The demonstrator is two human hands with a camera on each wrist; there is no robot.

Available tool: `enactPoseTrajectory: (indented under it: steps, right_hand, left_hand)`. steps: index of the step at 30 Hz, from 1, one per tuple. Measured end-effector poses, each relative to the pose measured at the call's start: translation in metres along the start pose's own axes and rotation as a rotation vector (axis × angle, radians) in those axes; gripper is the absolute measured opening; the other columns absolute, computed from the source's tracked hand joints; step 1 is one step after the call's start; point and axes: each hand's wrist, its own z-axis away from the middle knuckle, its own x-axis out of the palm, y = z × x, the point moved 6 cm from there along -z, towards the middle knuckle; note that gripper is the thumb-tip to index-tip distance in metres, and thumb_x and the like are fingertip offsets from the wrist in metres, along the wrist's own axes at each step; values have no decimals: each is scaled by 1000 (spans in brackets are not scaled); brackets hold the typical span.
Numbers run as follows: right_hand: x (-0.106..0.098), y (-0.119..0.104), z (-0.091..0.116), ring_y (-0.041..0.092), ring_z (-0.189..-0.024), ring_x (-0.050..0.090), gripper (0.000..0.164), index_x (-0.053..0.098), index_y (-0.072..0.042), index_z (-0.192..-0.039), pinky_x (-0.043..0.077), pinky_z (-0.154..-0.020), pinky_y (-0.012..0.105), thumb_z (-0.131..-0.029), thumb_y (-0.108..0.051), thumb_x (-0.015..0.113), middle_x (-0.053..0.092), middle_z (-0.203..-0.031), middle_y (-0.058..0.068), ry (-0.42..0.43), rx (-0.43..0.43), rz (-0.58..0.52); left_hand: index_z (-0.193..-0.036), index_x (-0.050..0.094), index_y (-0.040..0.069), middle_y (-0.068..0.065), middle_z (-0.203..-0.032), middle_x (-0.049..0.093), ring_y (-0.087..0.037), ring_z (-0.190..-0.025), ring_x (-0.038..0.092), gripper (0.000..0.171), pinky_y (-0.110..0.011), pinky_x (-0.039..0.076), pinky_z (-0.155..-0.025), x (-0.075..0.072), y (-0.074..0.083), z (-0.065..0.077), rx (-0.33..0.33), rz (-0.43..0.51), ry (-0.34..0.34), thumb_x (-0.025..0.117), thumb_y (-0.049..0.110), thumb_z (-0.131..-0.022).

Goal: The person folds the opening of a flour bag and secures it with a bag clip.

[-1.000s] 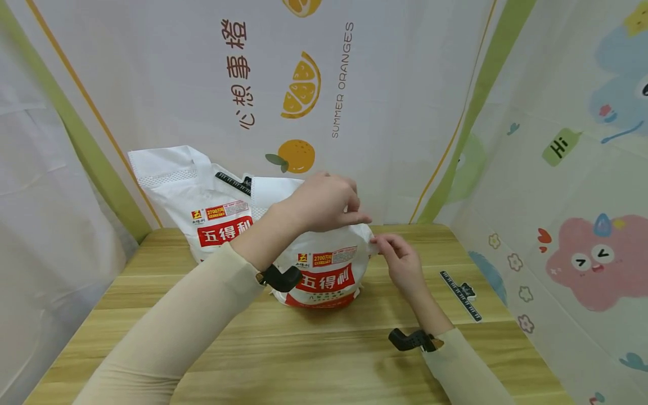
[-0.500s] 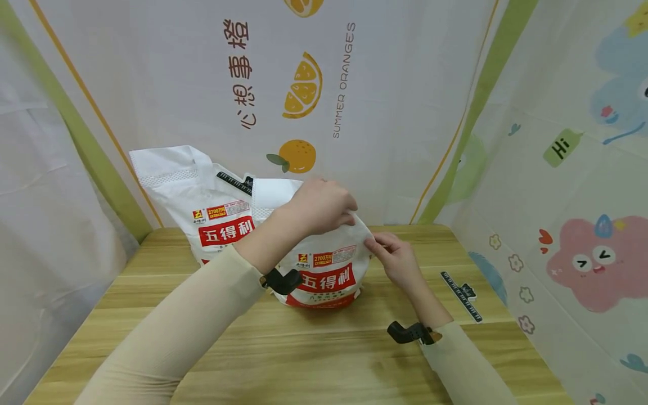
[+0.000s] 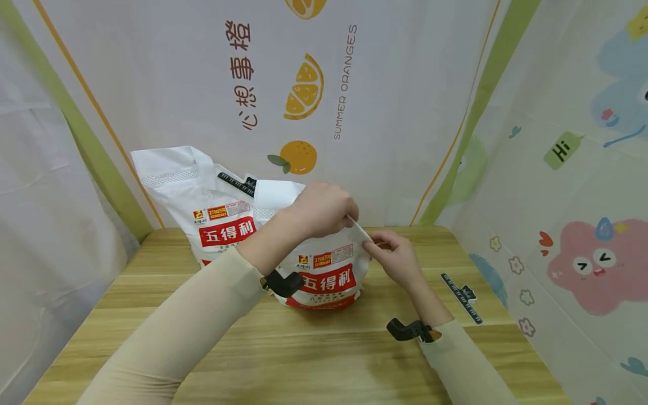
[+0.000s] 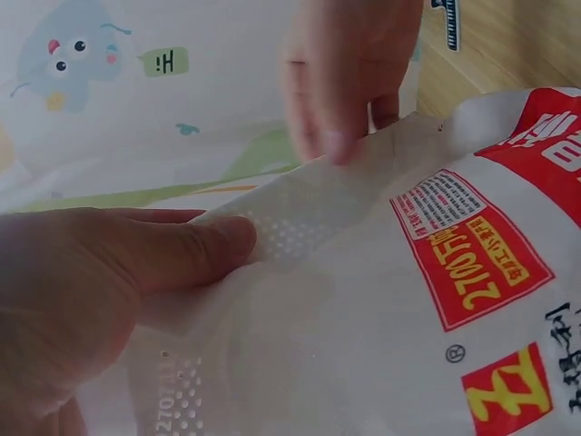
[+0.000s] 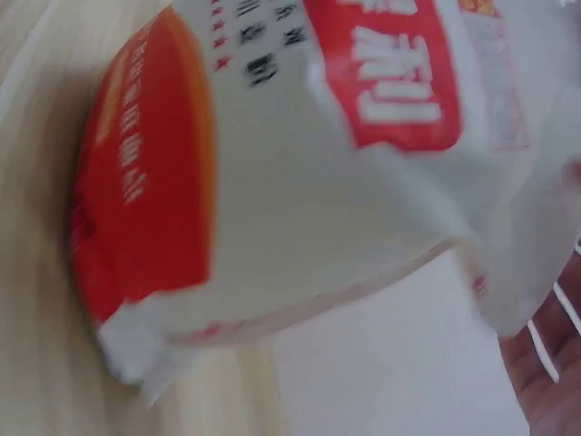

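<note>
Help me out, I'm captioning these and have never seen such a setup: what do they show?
No machine, just a person working bare-handed. The wide view is shot from the person's head, the closer two from the left and right wrists. On the table stand a nearer white bag and, behind it leftward, a second bag. A piano-key strip lies at the right; another strip sits at the second bag's top. Left hand and right hand each have a grip on the nearer white bag's upper edge.
</note>
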Motion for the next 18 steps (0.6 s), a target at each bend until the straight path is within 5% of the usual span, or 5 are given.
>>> enactPoseTrajectory:
  steps: [4,11,18]
  right_hand:
    - [0,-19,-4,10,-104,71,28,80,-7,-131,62,-85,25,-110,-21,69,77,-125,17,-2,-85,-44]
    - [0,-34,-9,5,-93,66,18,84,-1,-115,58,-75,19,-106,-11,73,78,-112,22,48,-167,-22]
    - [1,-39,-10,10,-97,65,21,83,-4,-122,56,-76,19,-106,-13,74,80,-116,16,26,-205,37]
  left_hand:
    - [-112,88,18,3,-110,85,-19,-102,79,15,-39,65,-88,-1,-3,-1,-27,44,-32,79,25,-103]
    - [-103,88,18,3,-97,82,-14,-79,67,25,-32,56,-69,-12,-7,3,-99,103,-122,69,34,-110]
    - [-105,88,15,1,-101,84,-17,-86,72,17,-34,62,-76,-12,-1,1,-60,38,-87,73,25,-107]
